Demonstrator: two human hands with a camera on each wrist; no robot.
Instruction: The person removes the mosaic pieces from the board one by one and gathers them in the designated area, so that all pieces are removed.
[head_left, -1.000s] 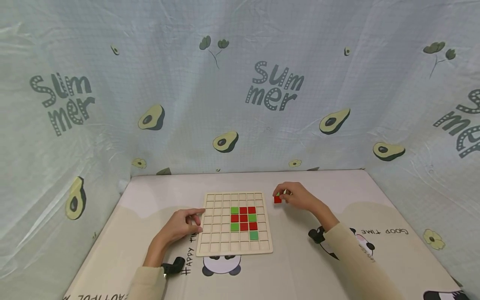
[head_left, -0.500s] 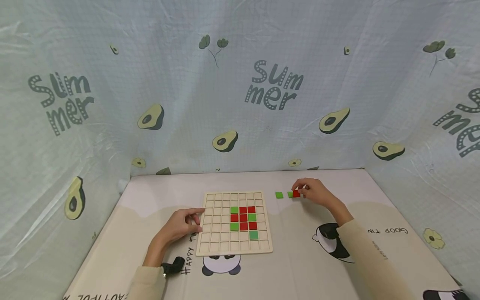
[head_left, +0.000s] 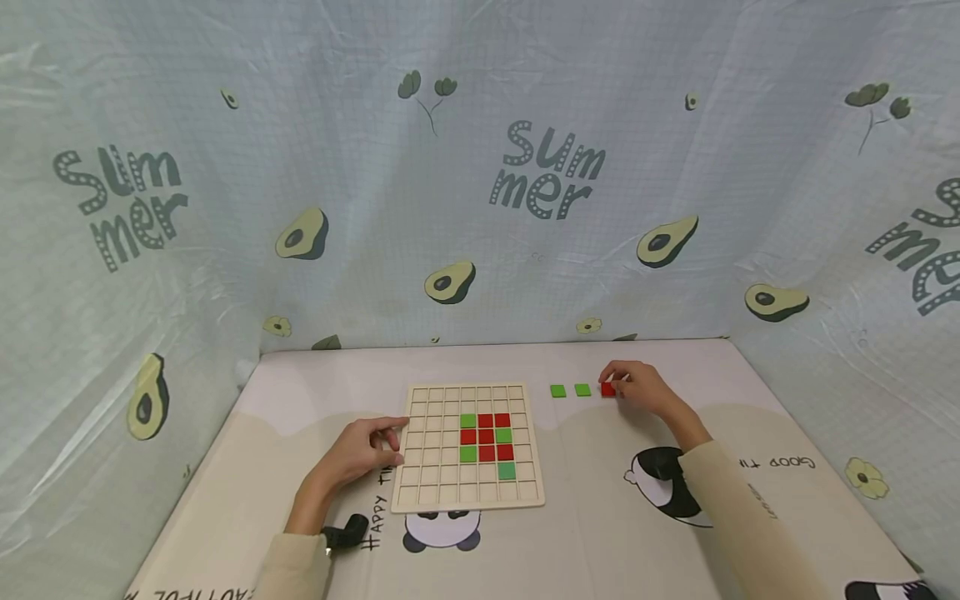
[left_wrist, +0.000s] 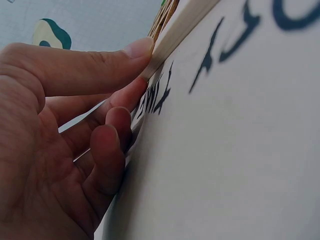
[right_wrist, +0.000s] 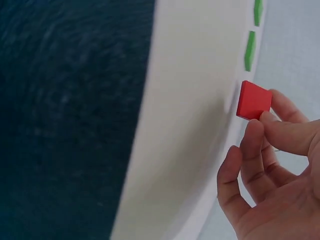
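A square wooden grid board (head_left: 433, 493) lies flat on the cloth, with several red and green square tiles in its right-hand cells. My left hand (head_left: 356, 452) is at its left side, the index finger and thumb touching the edge a little apart. In the left wrist view the thumb tip lies against the board's side (left_wrist: 172, 42), and the other fingers are loosely bent. To the right of the board, my right hand (head_left: 647, 390) pinches a red tile (right_wrist: 253, 101) between thumb and fingers. Two green tiles, one (head_left: 558, 391) and another (head_left: 582, 389), lie left of it.
A pale cloth (head_left: 585, 517) printed with pandas and lettering covers the table. Avocado-patterned curtains (head_left: 360, 167) stand behind and on both sides. A black device (head_left: 347, 532) is worn on the left wrist.
My right hand has moved rightward from near the board with the red tile, along past the two green tiles, which now show uncovered. The left hand stays at the board's edge.
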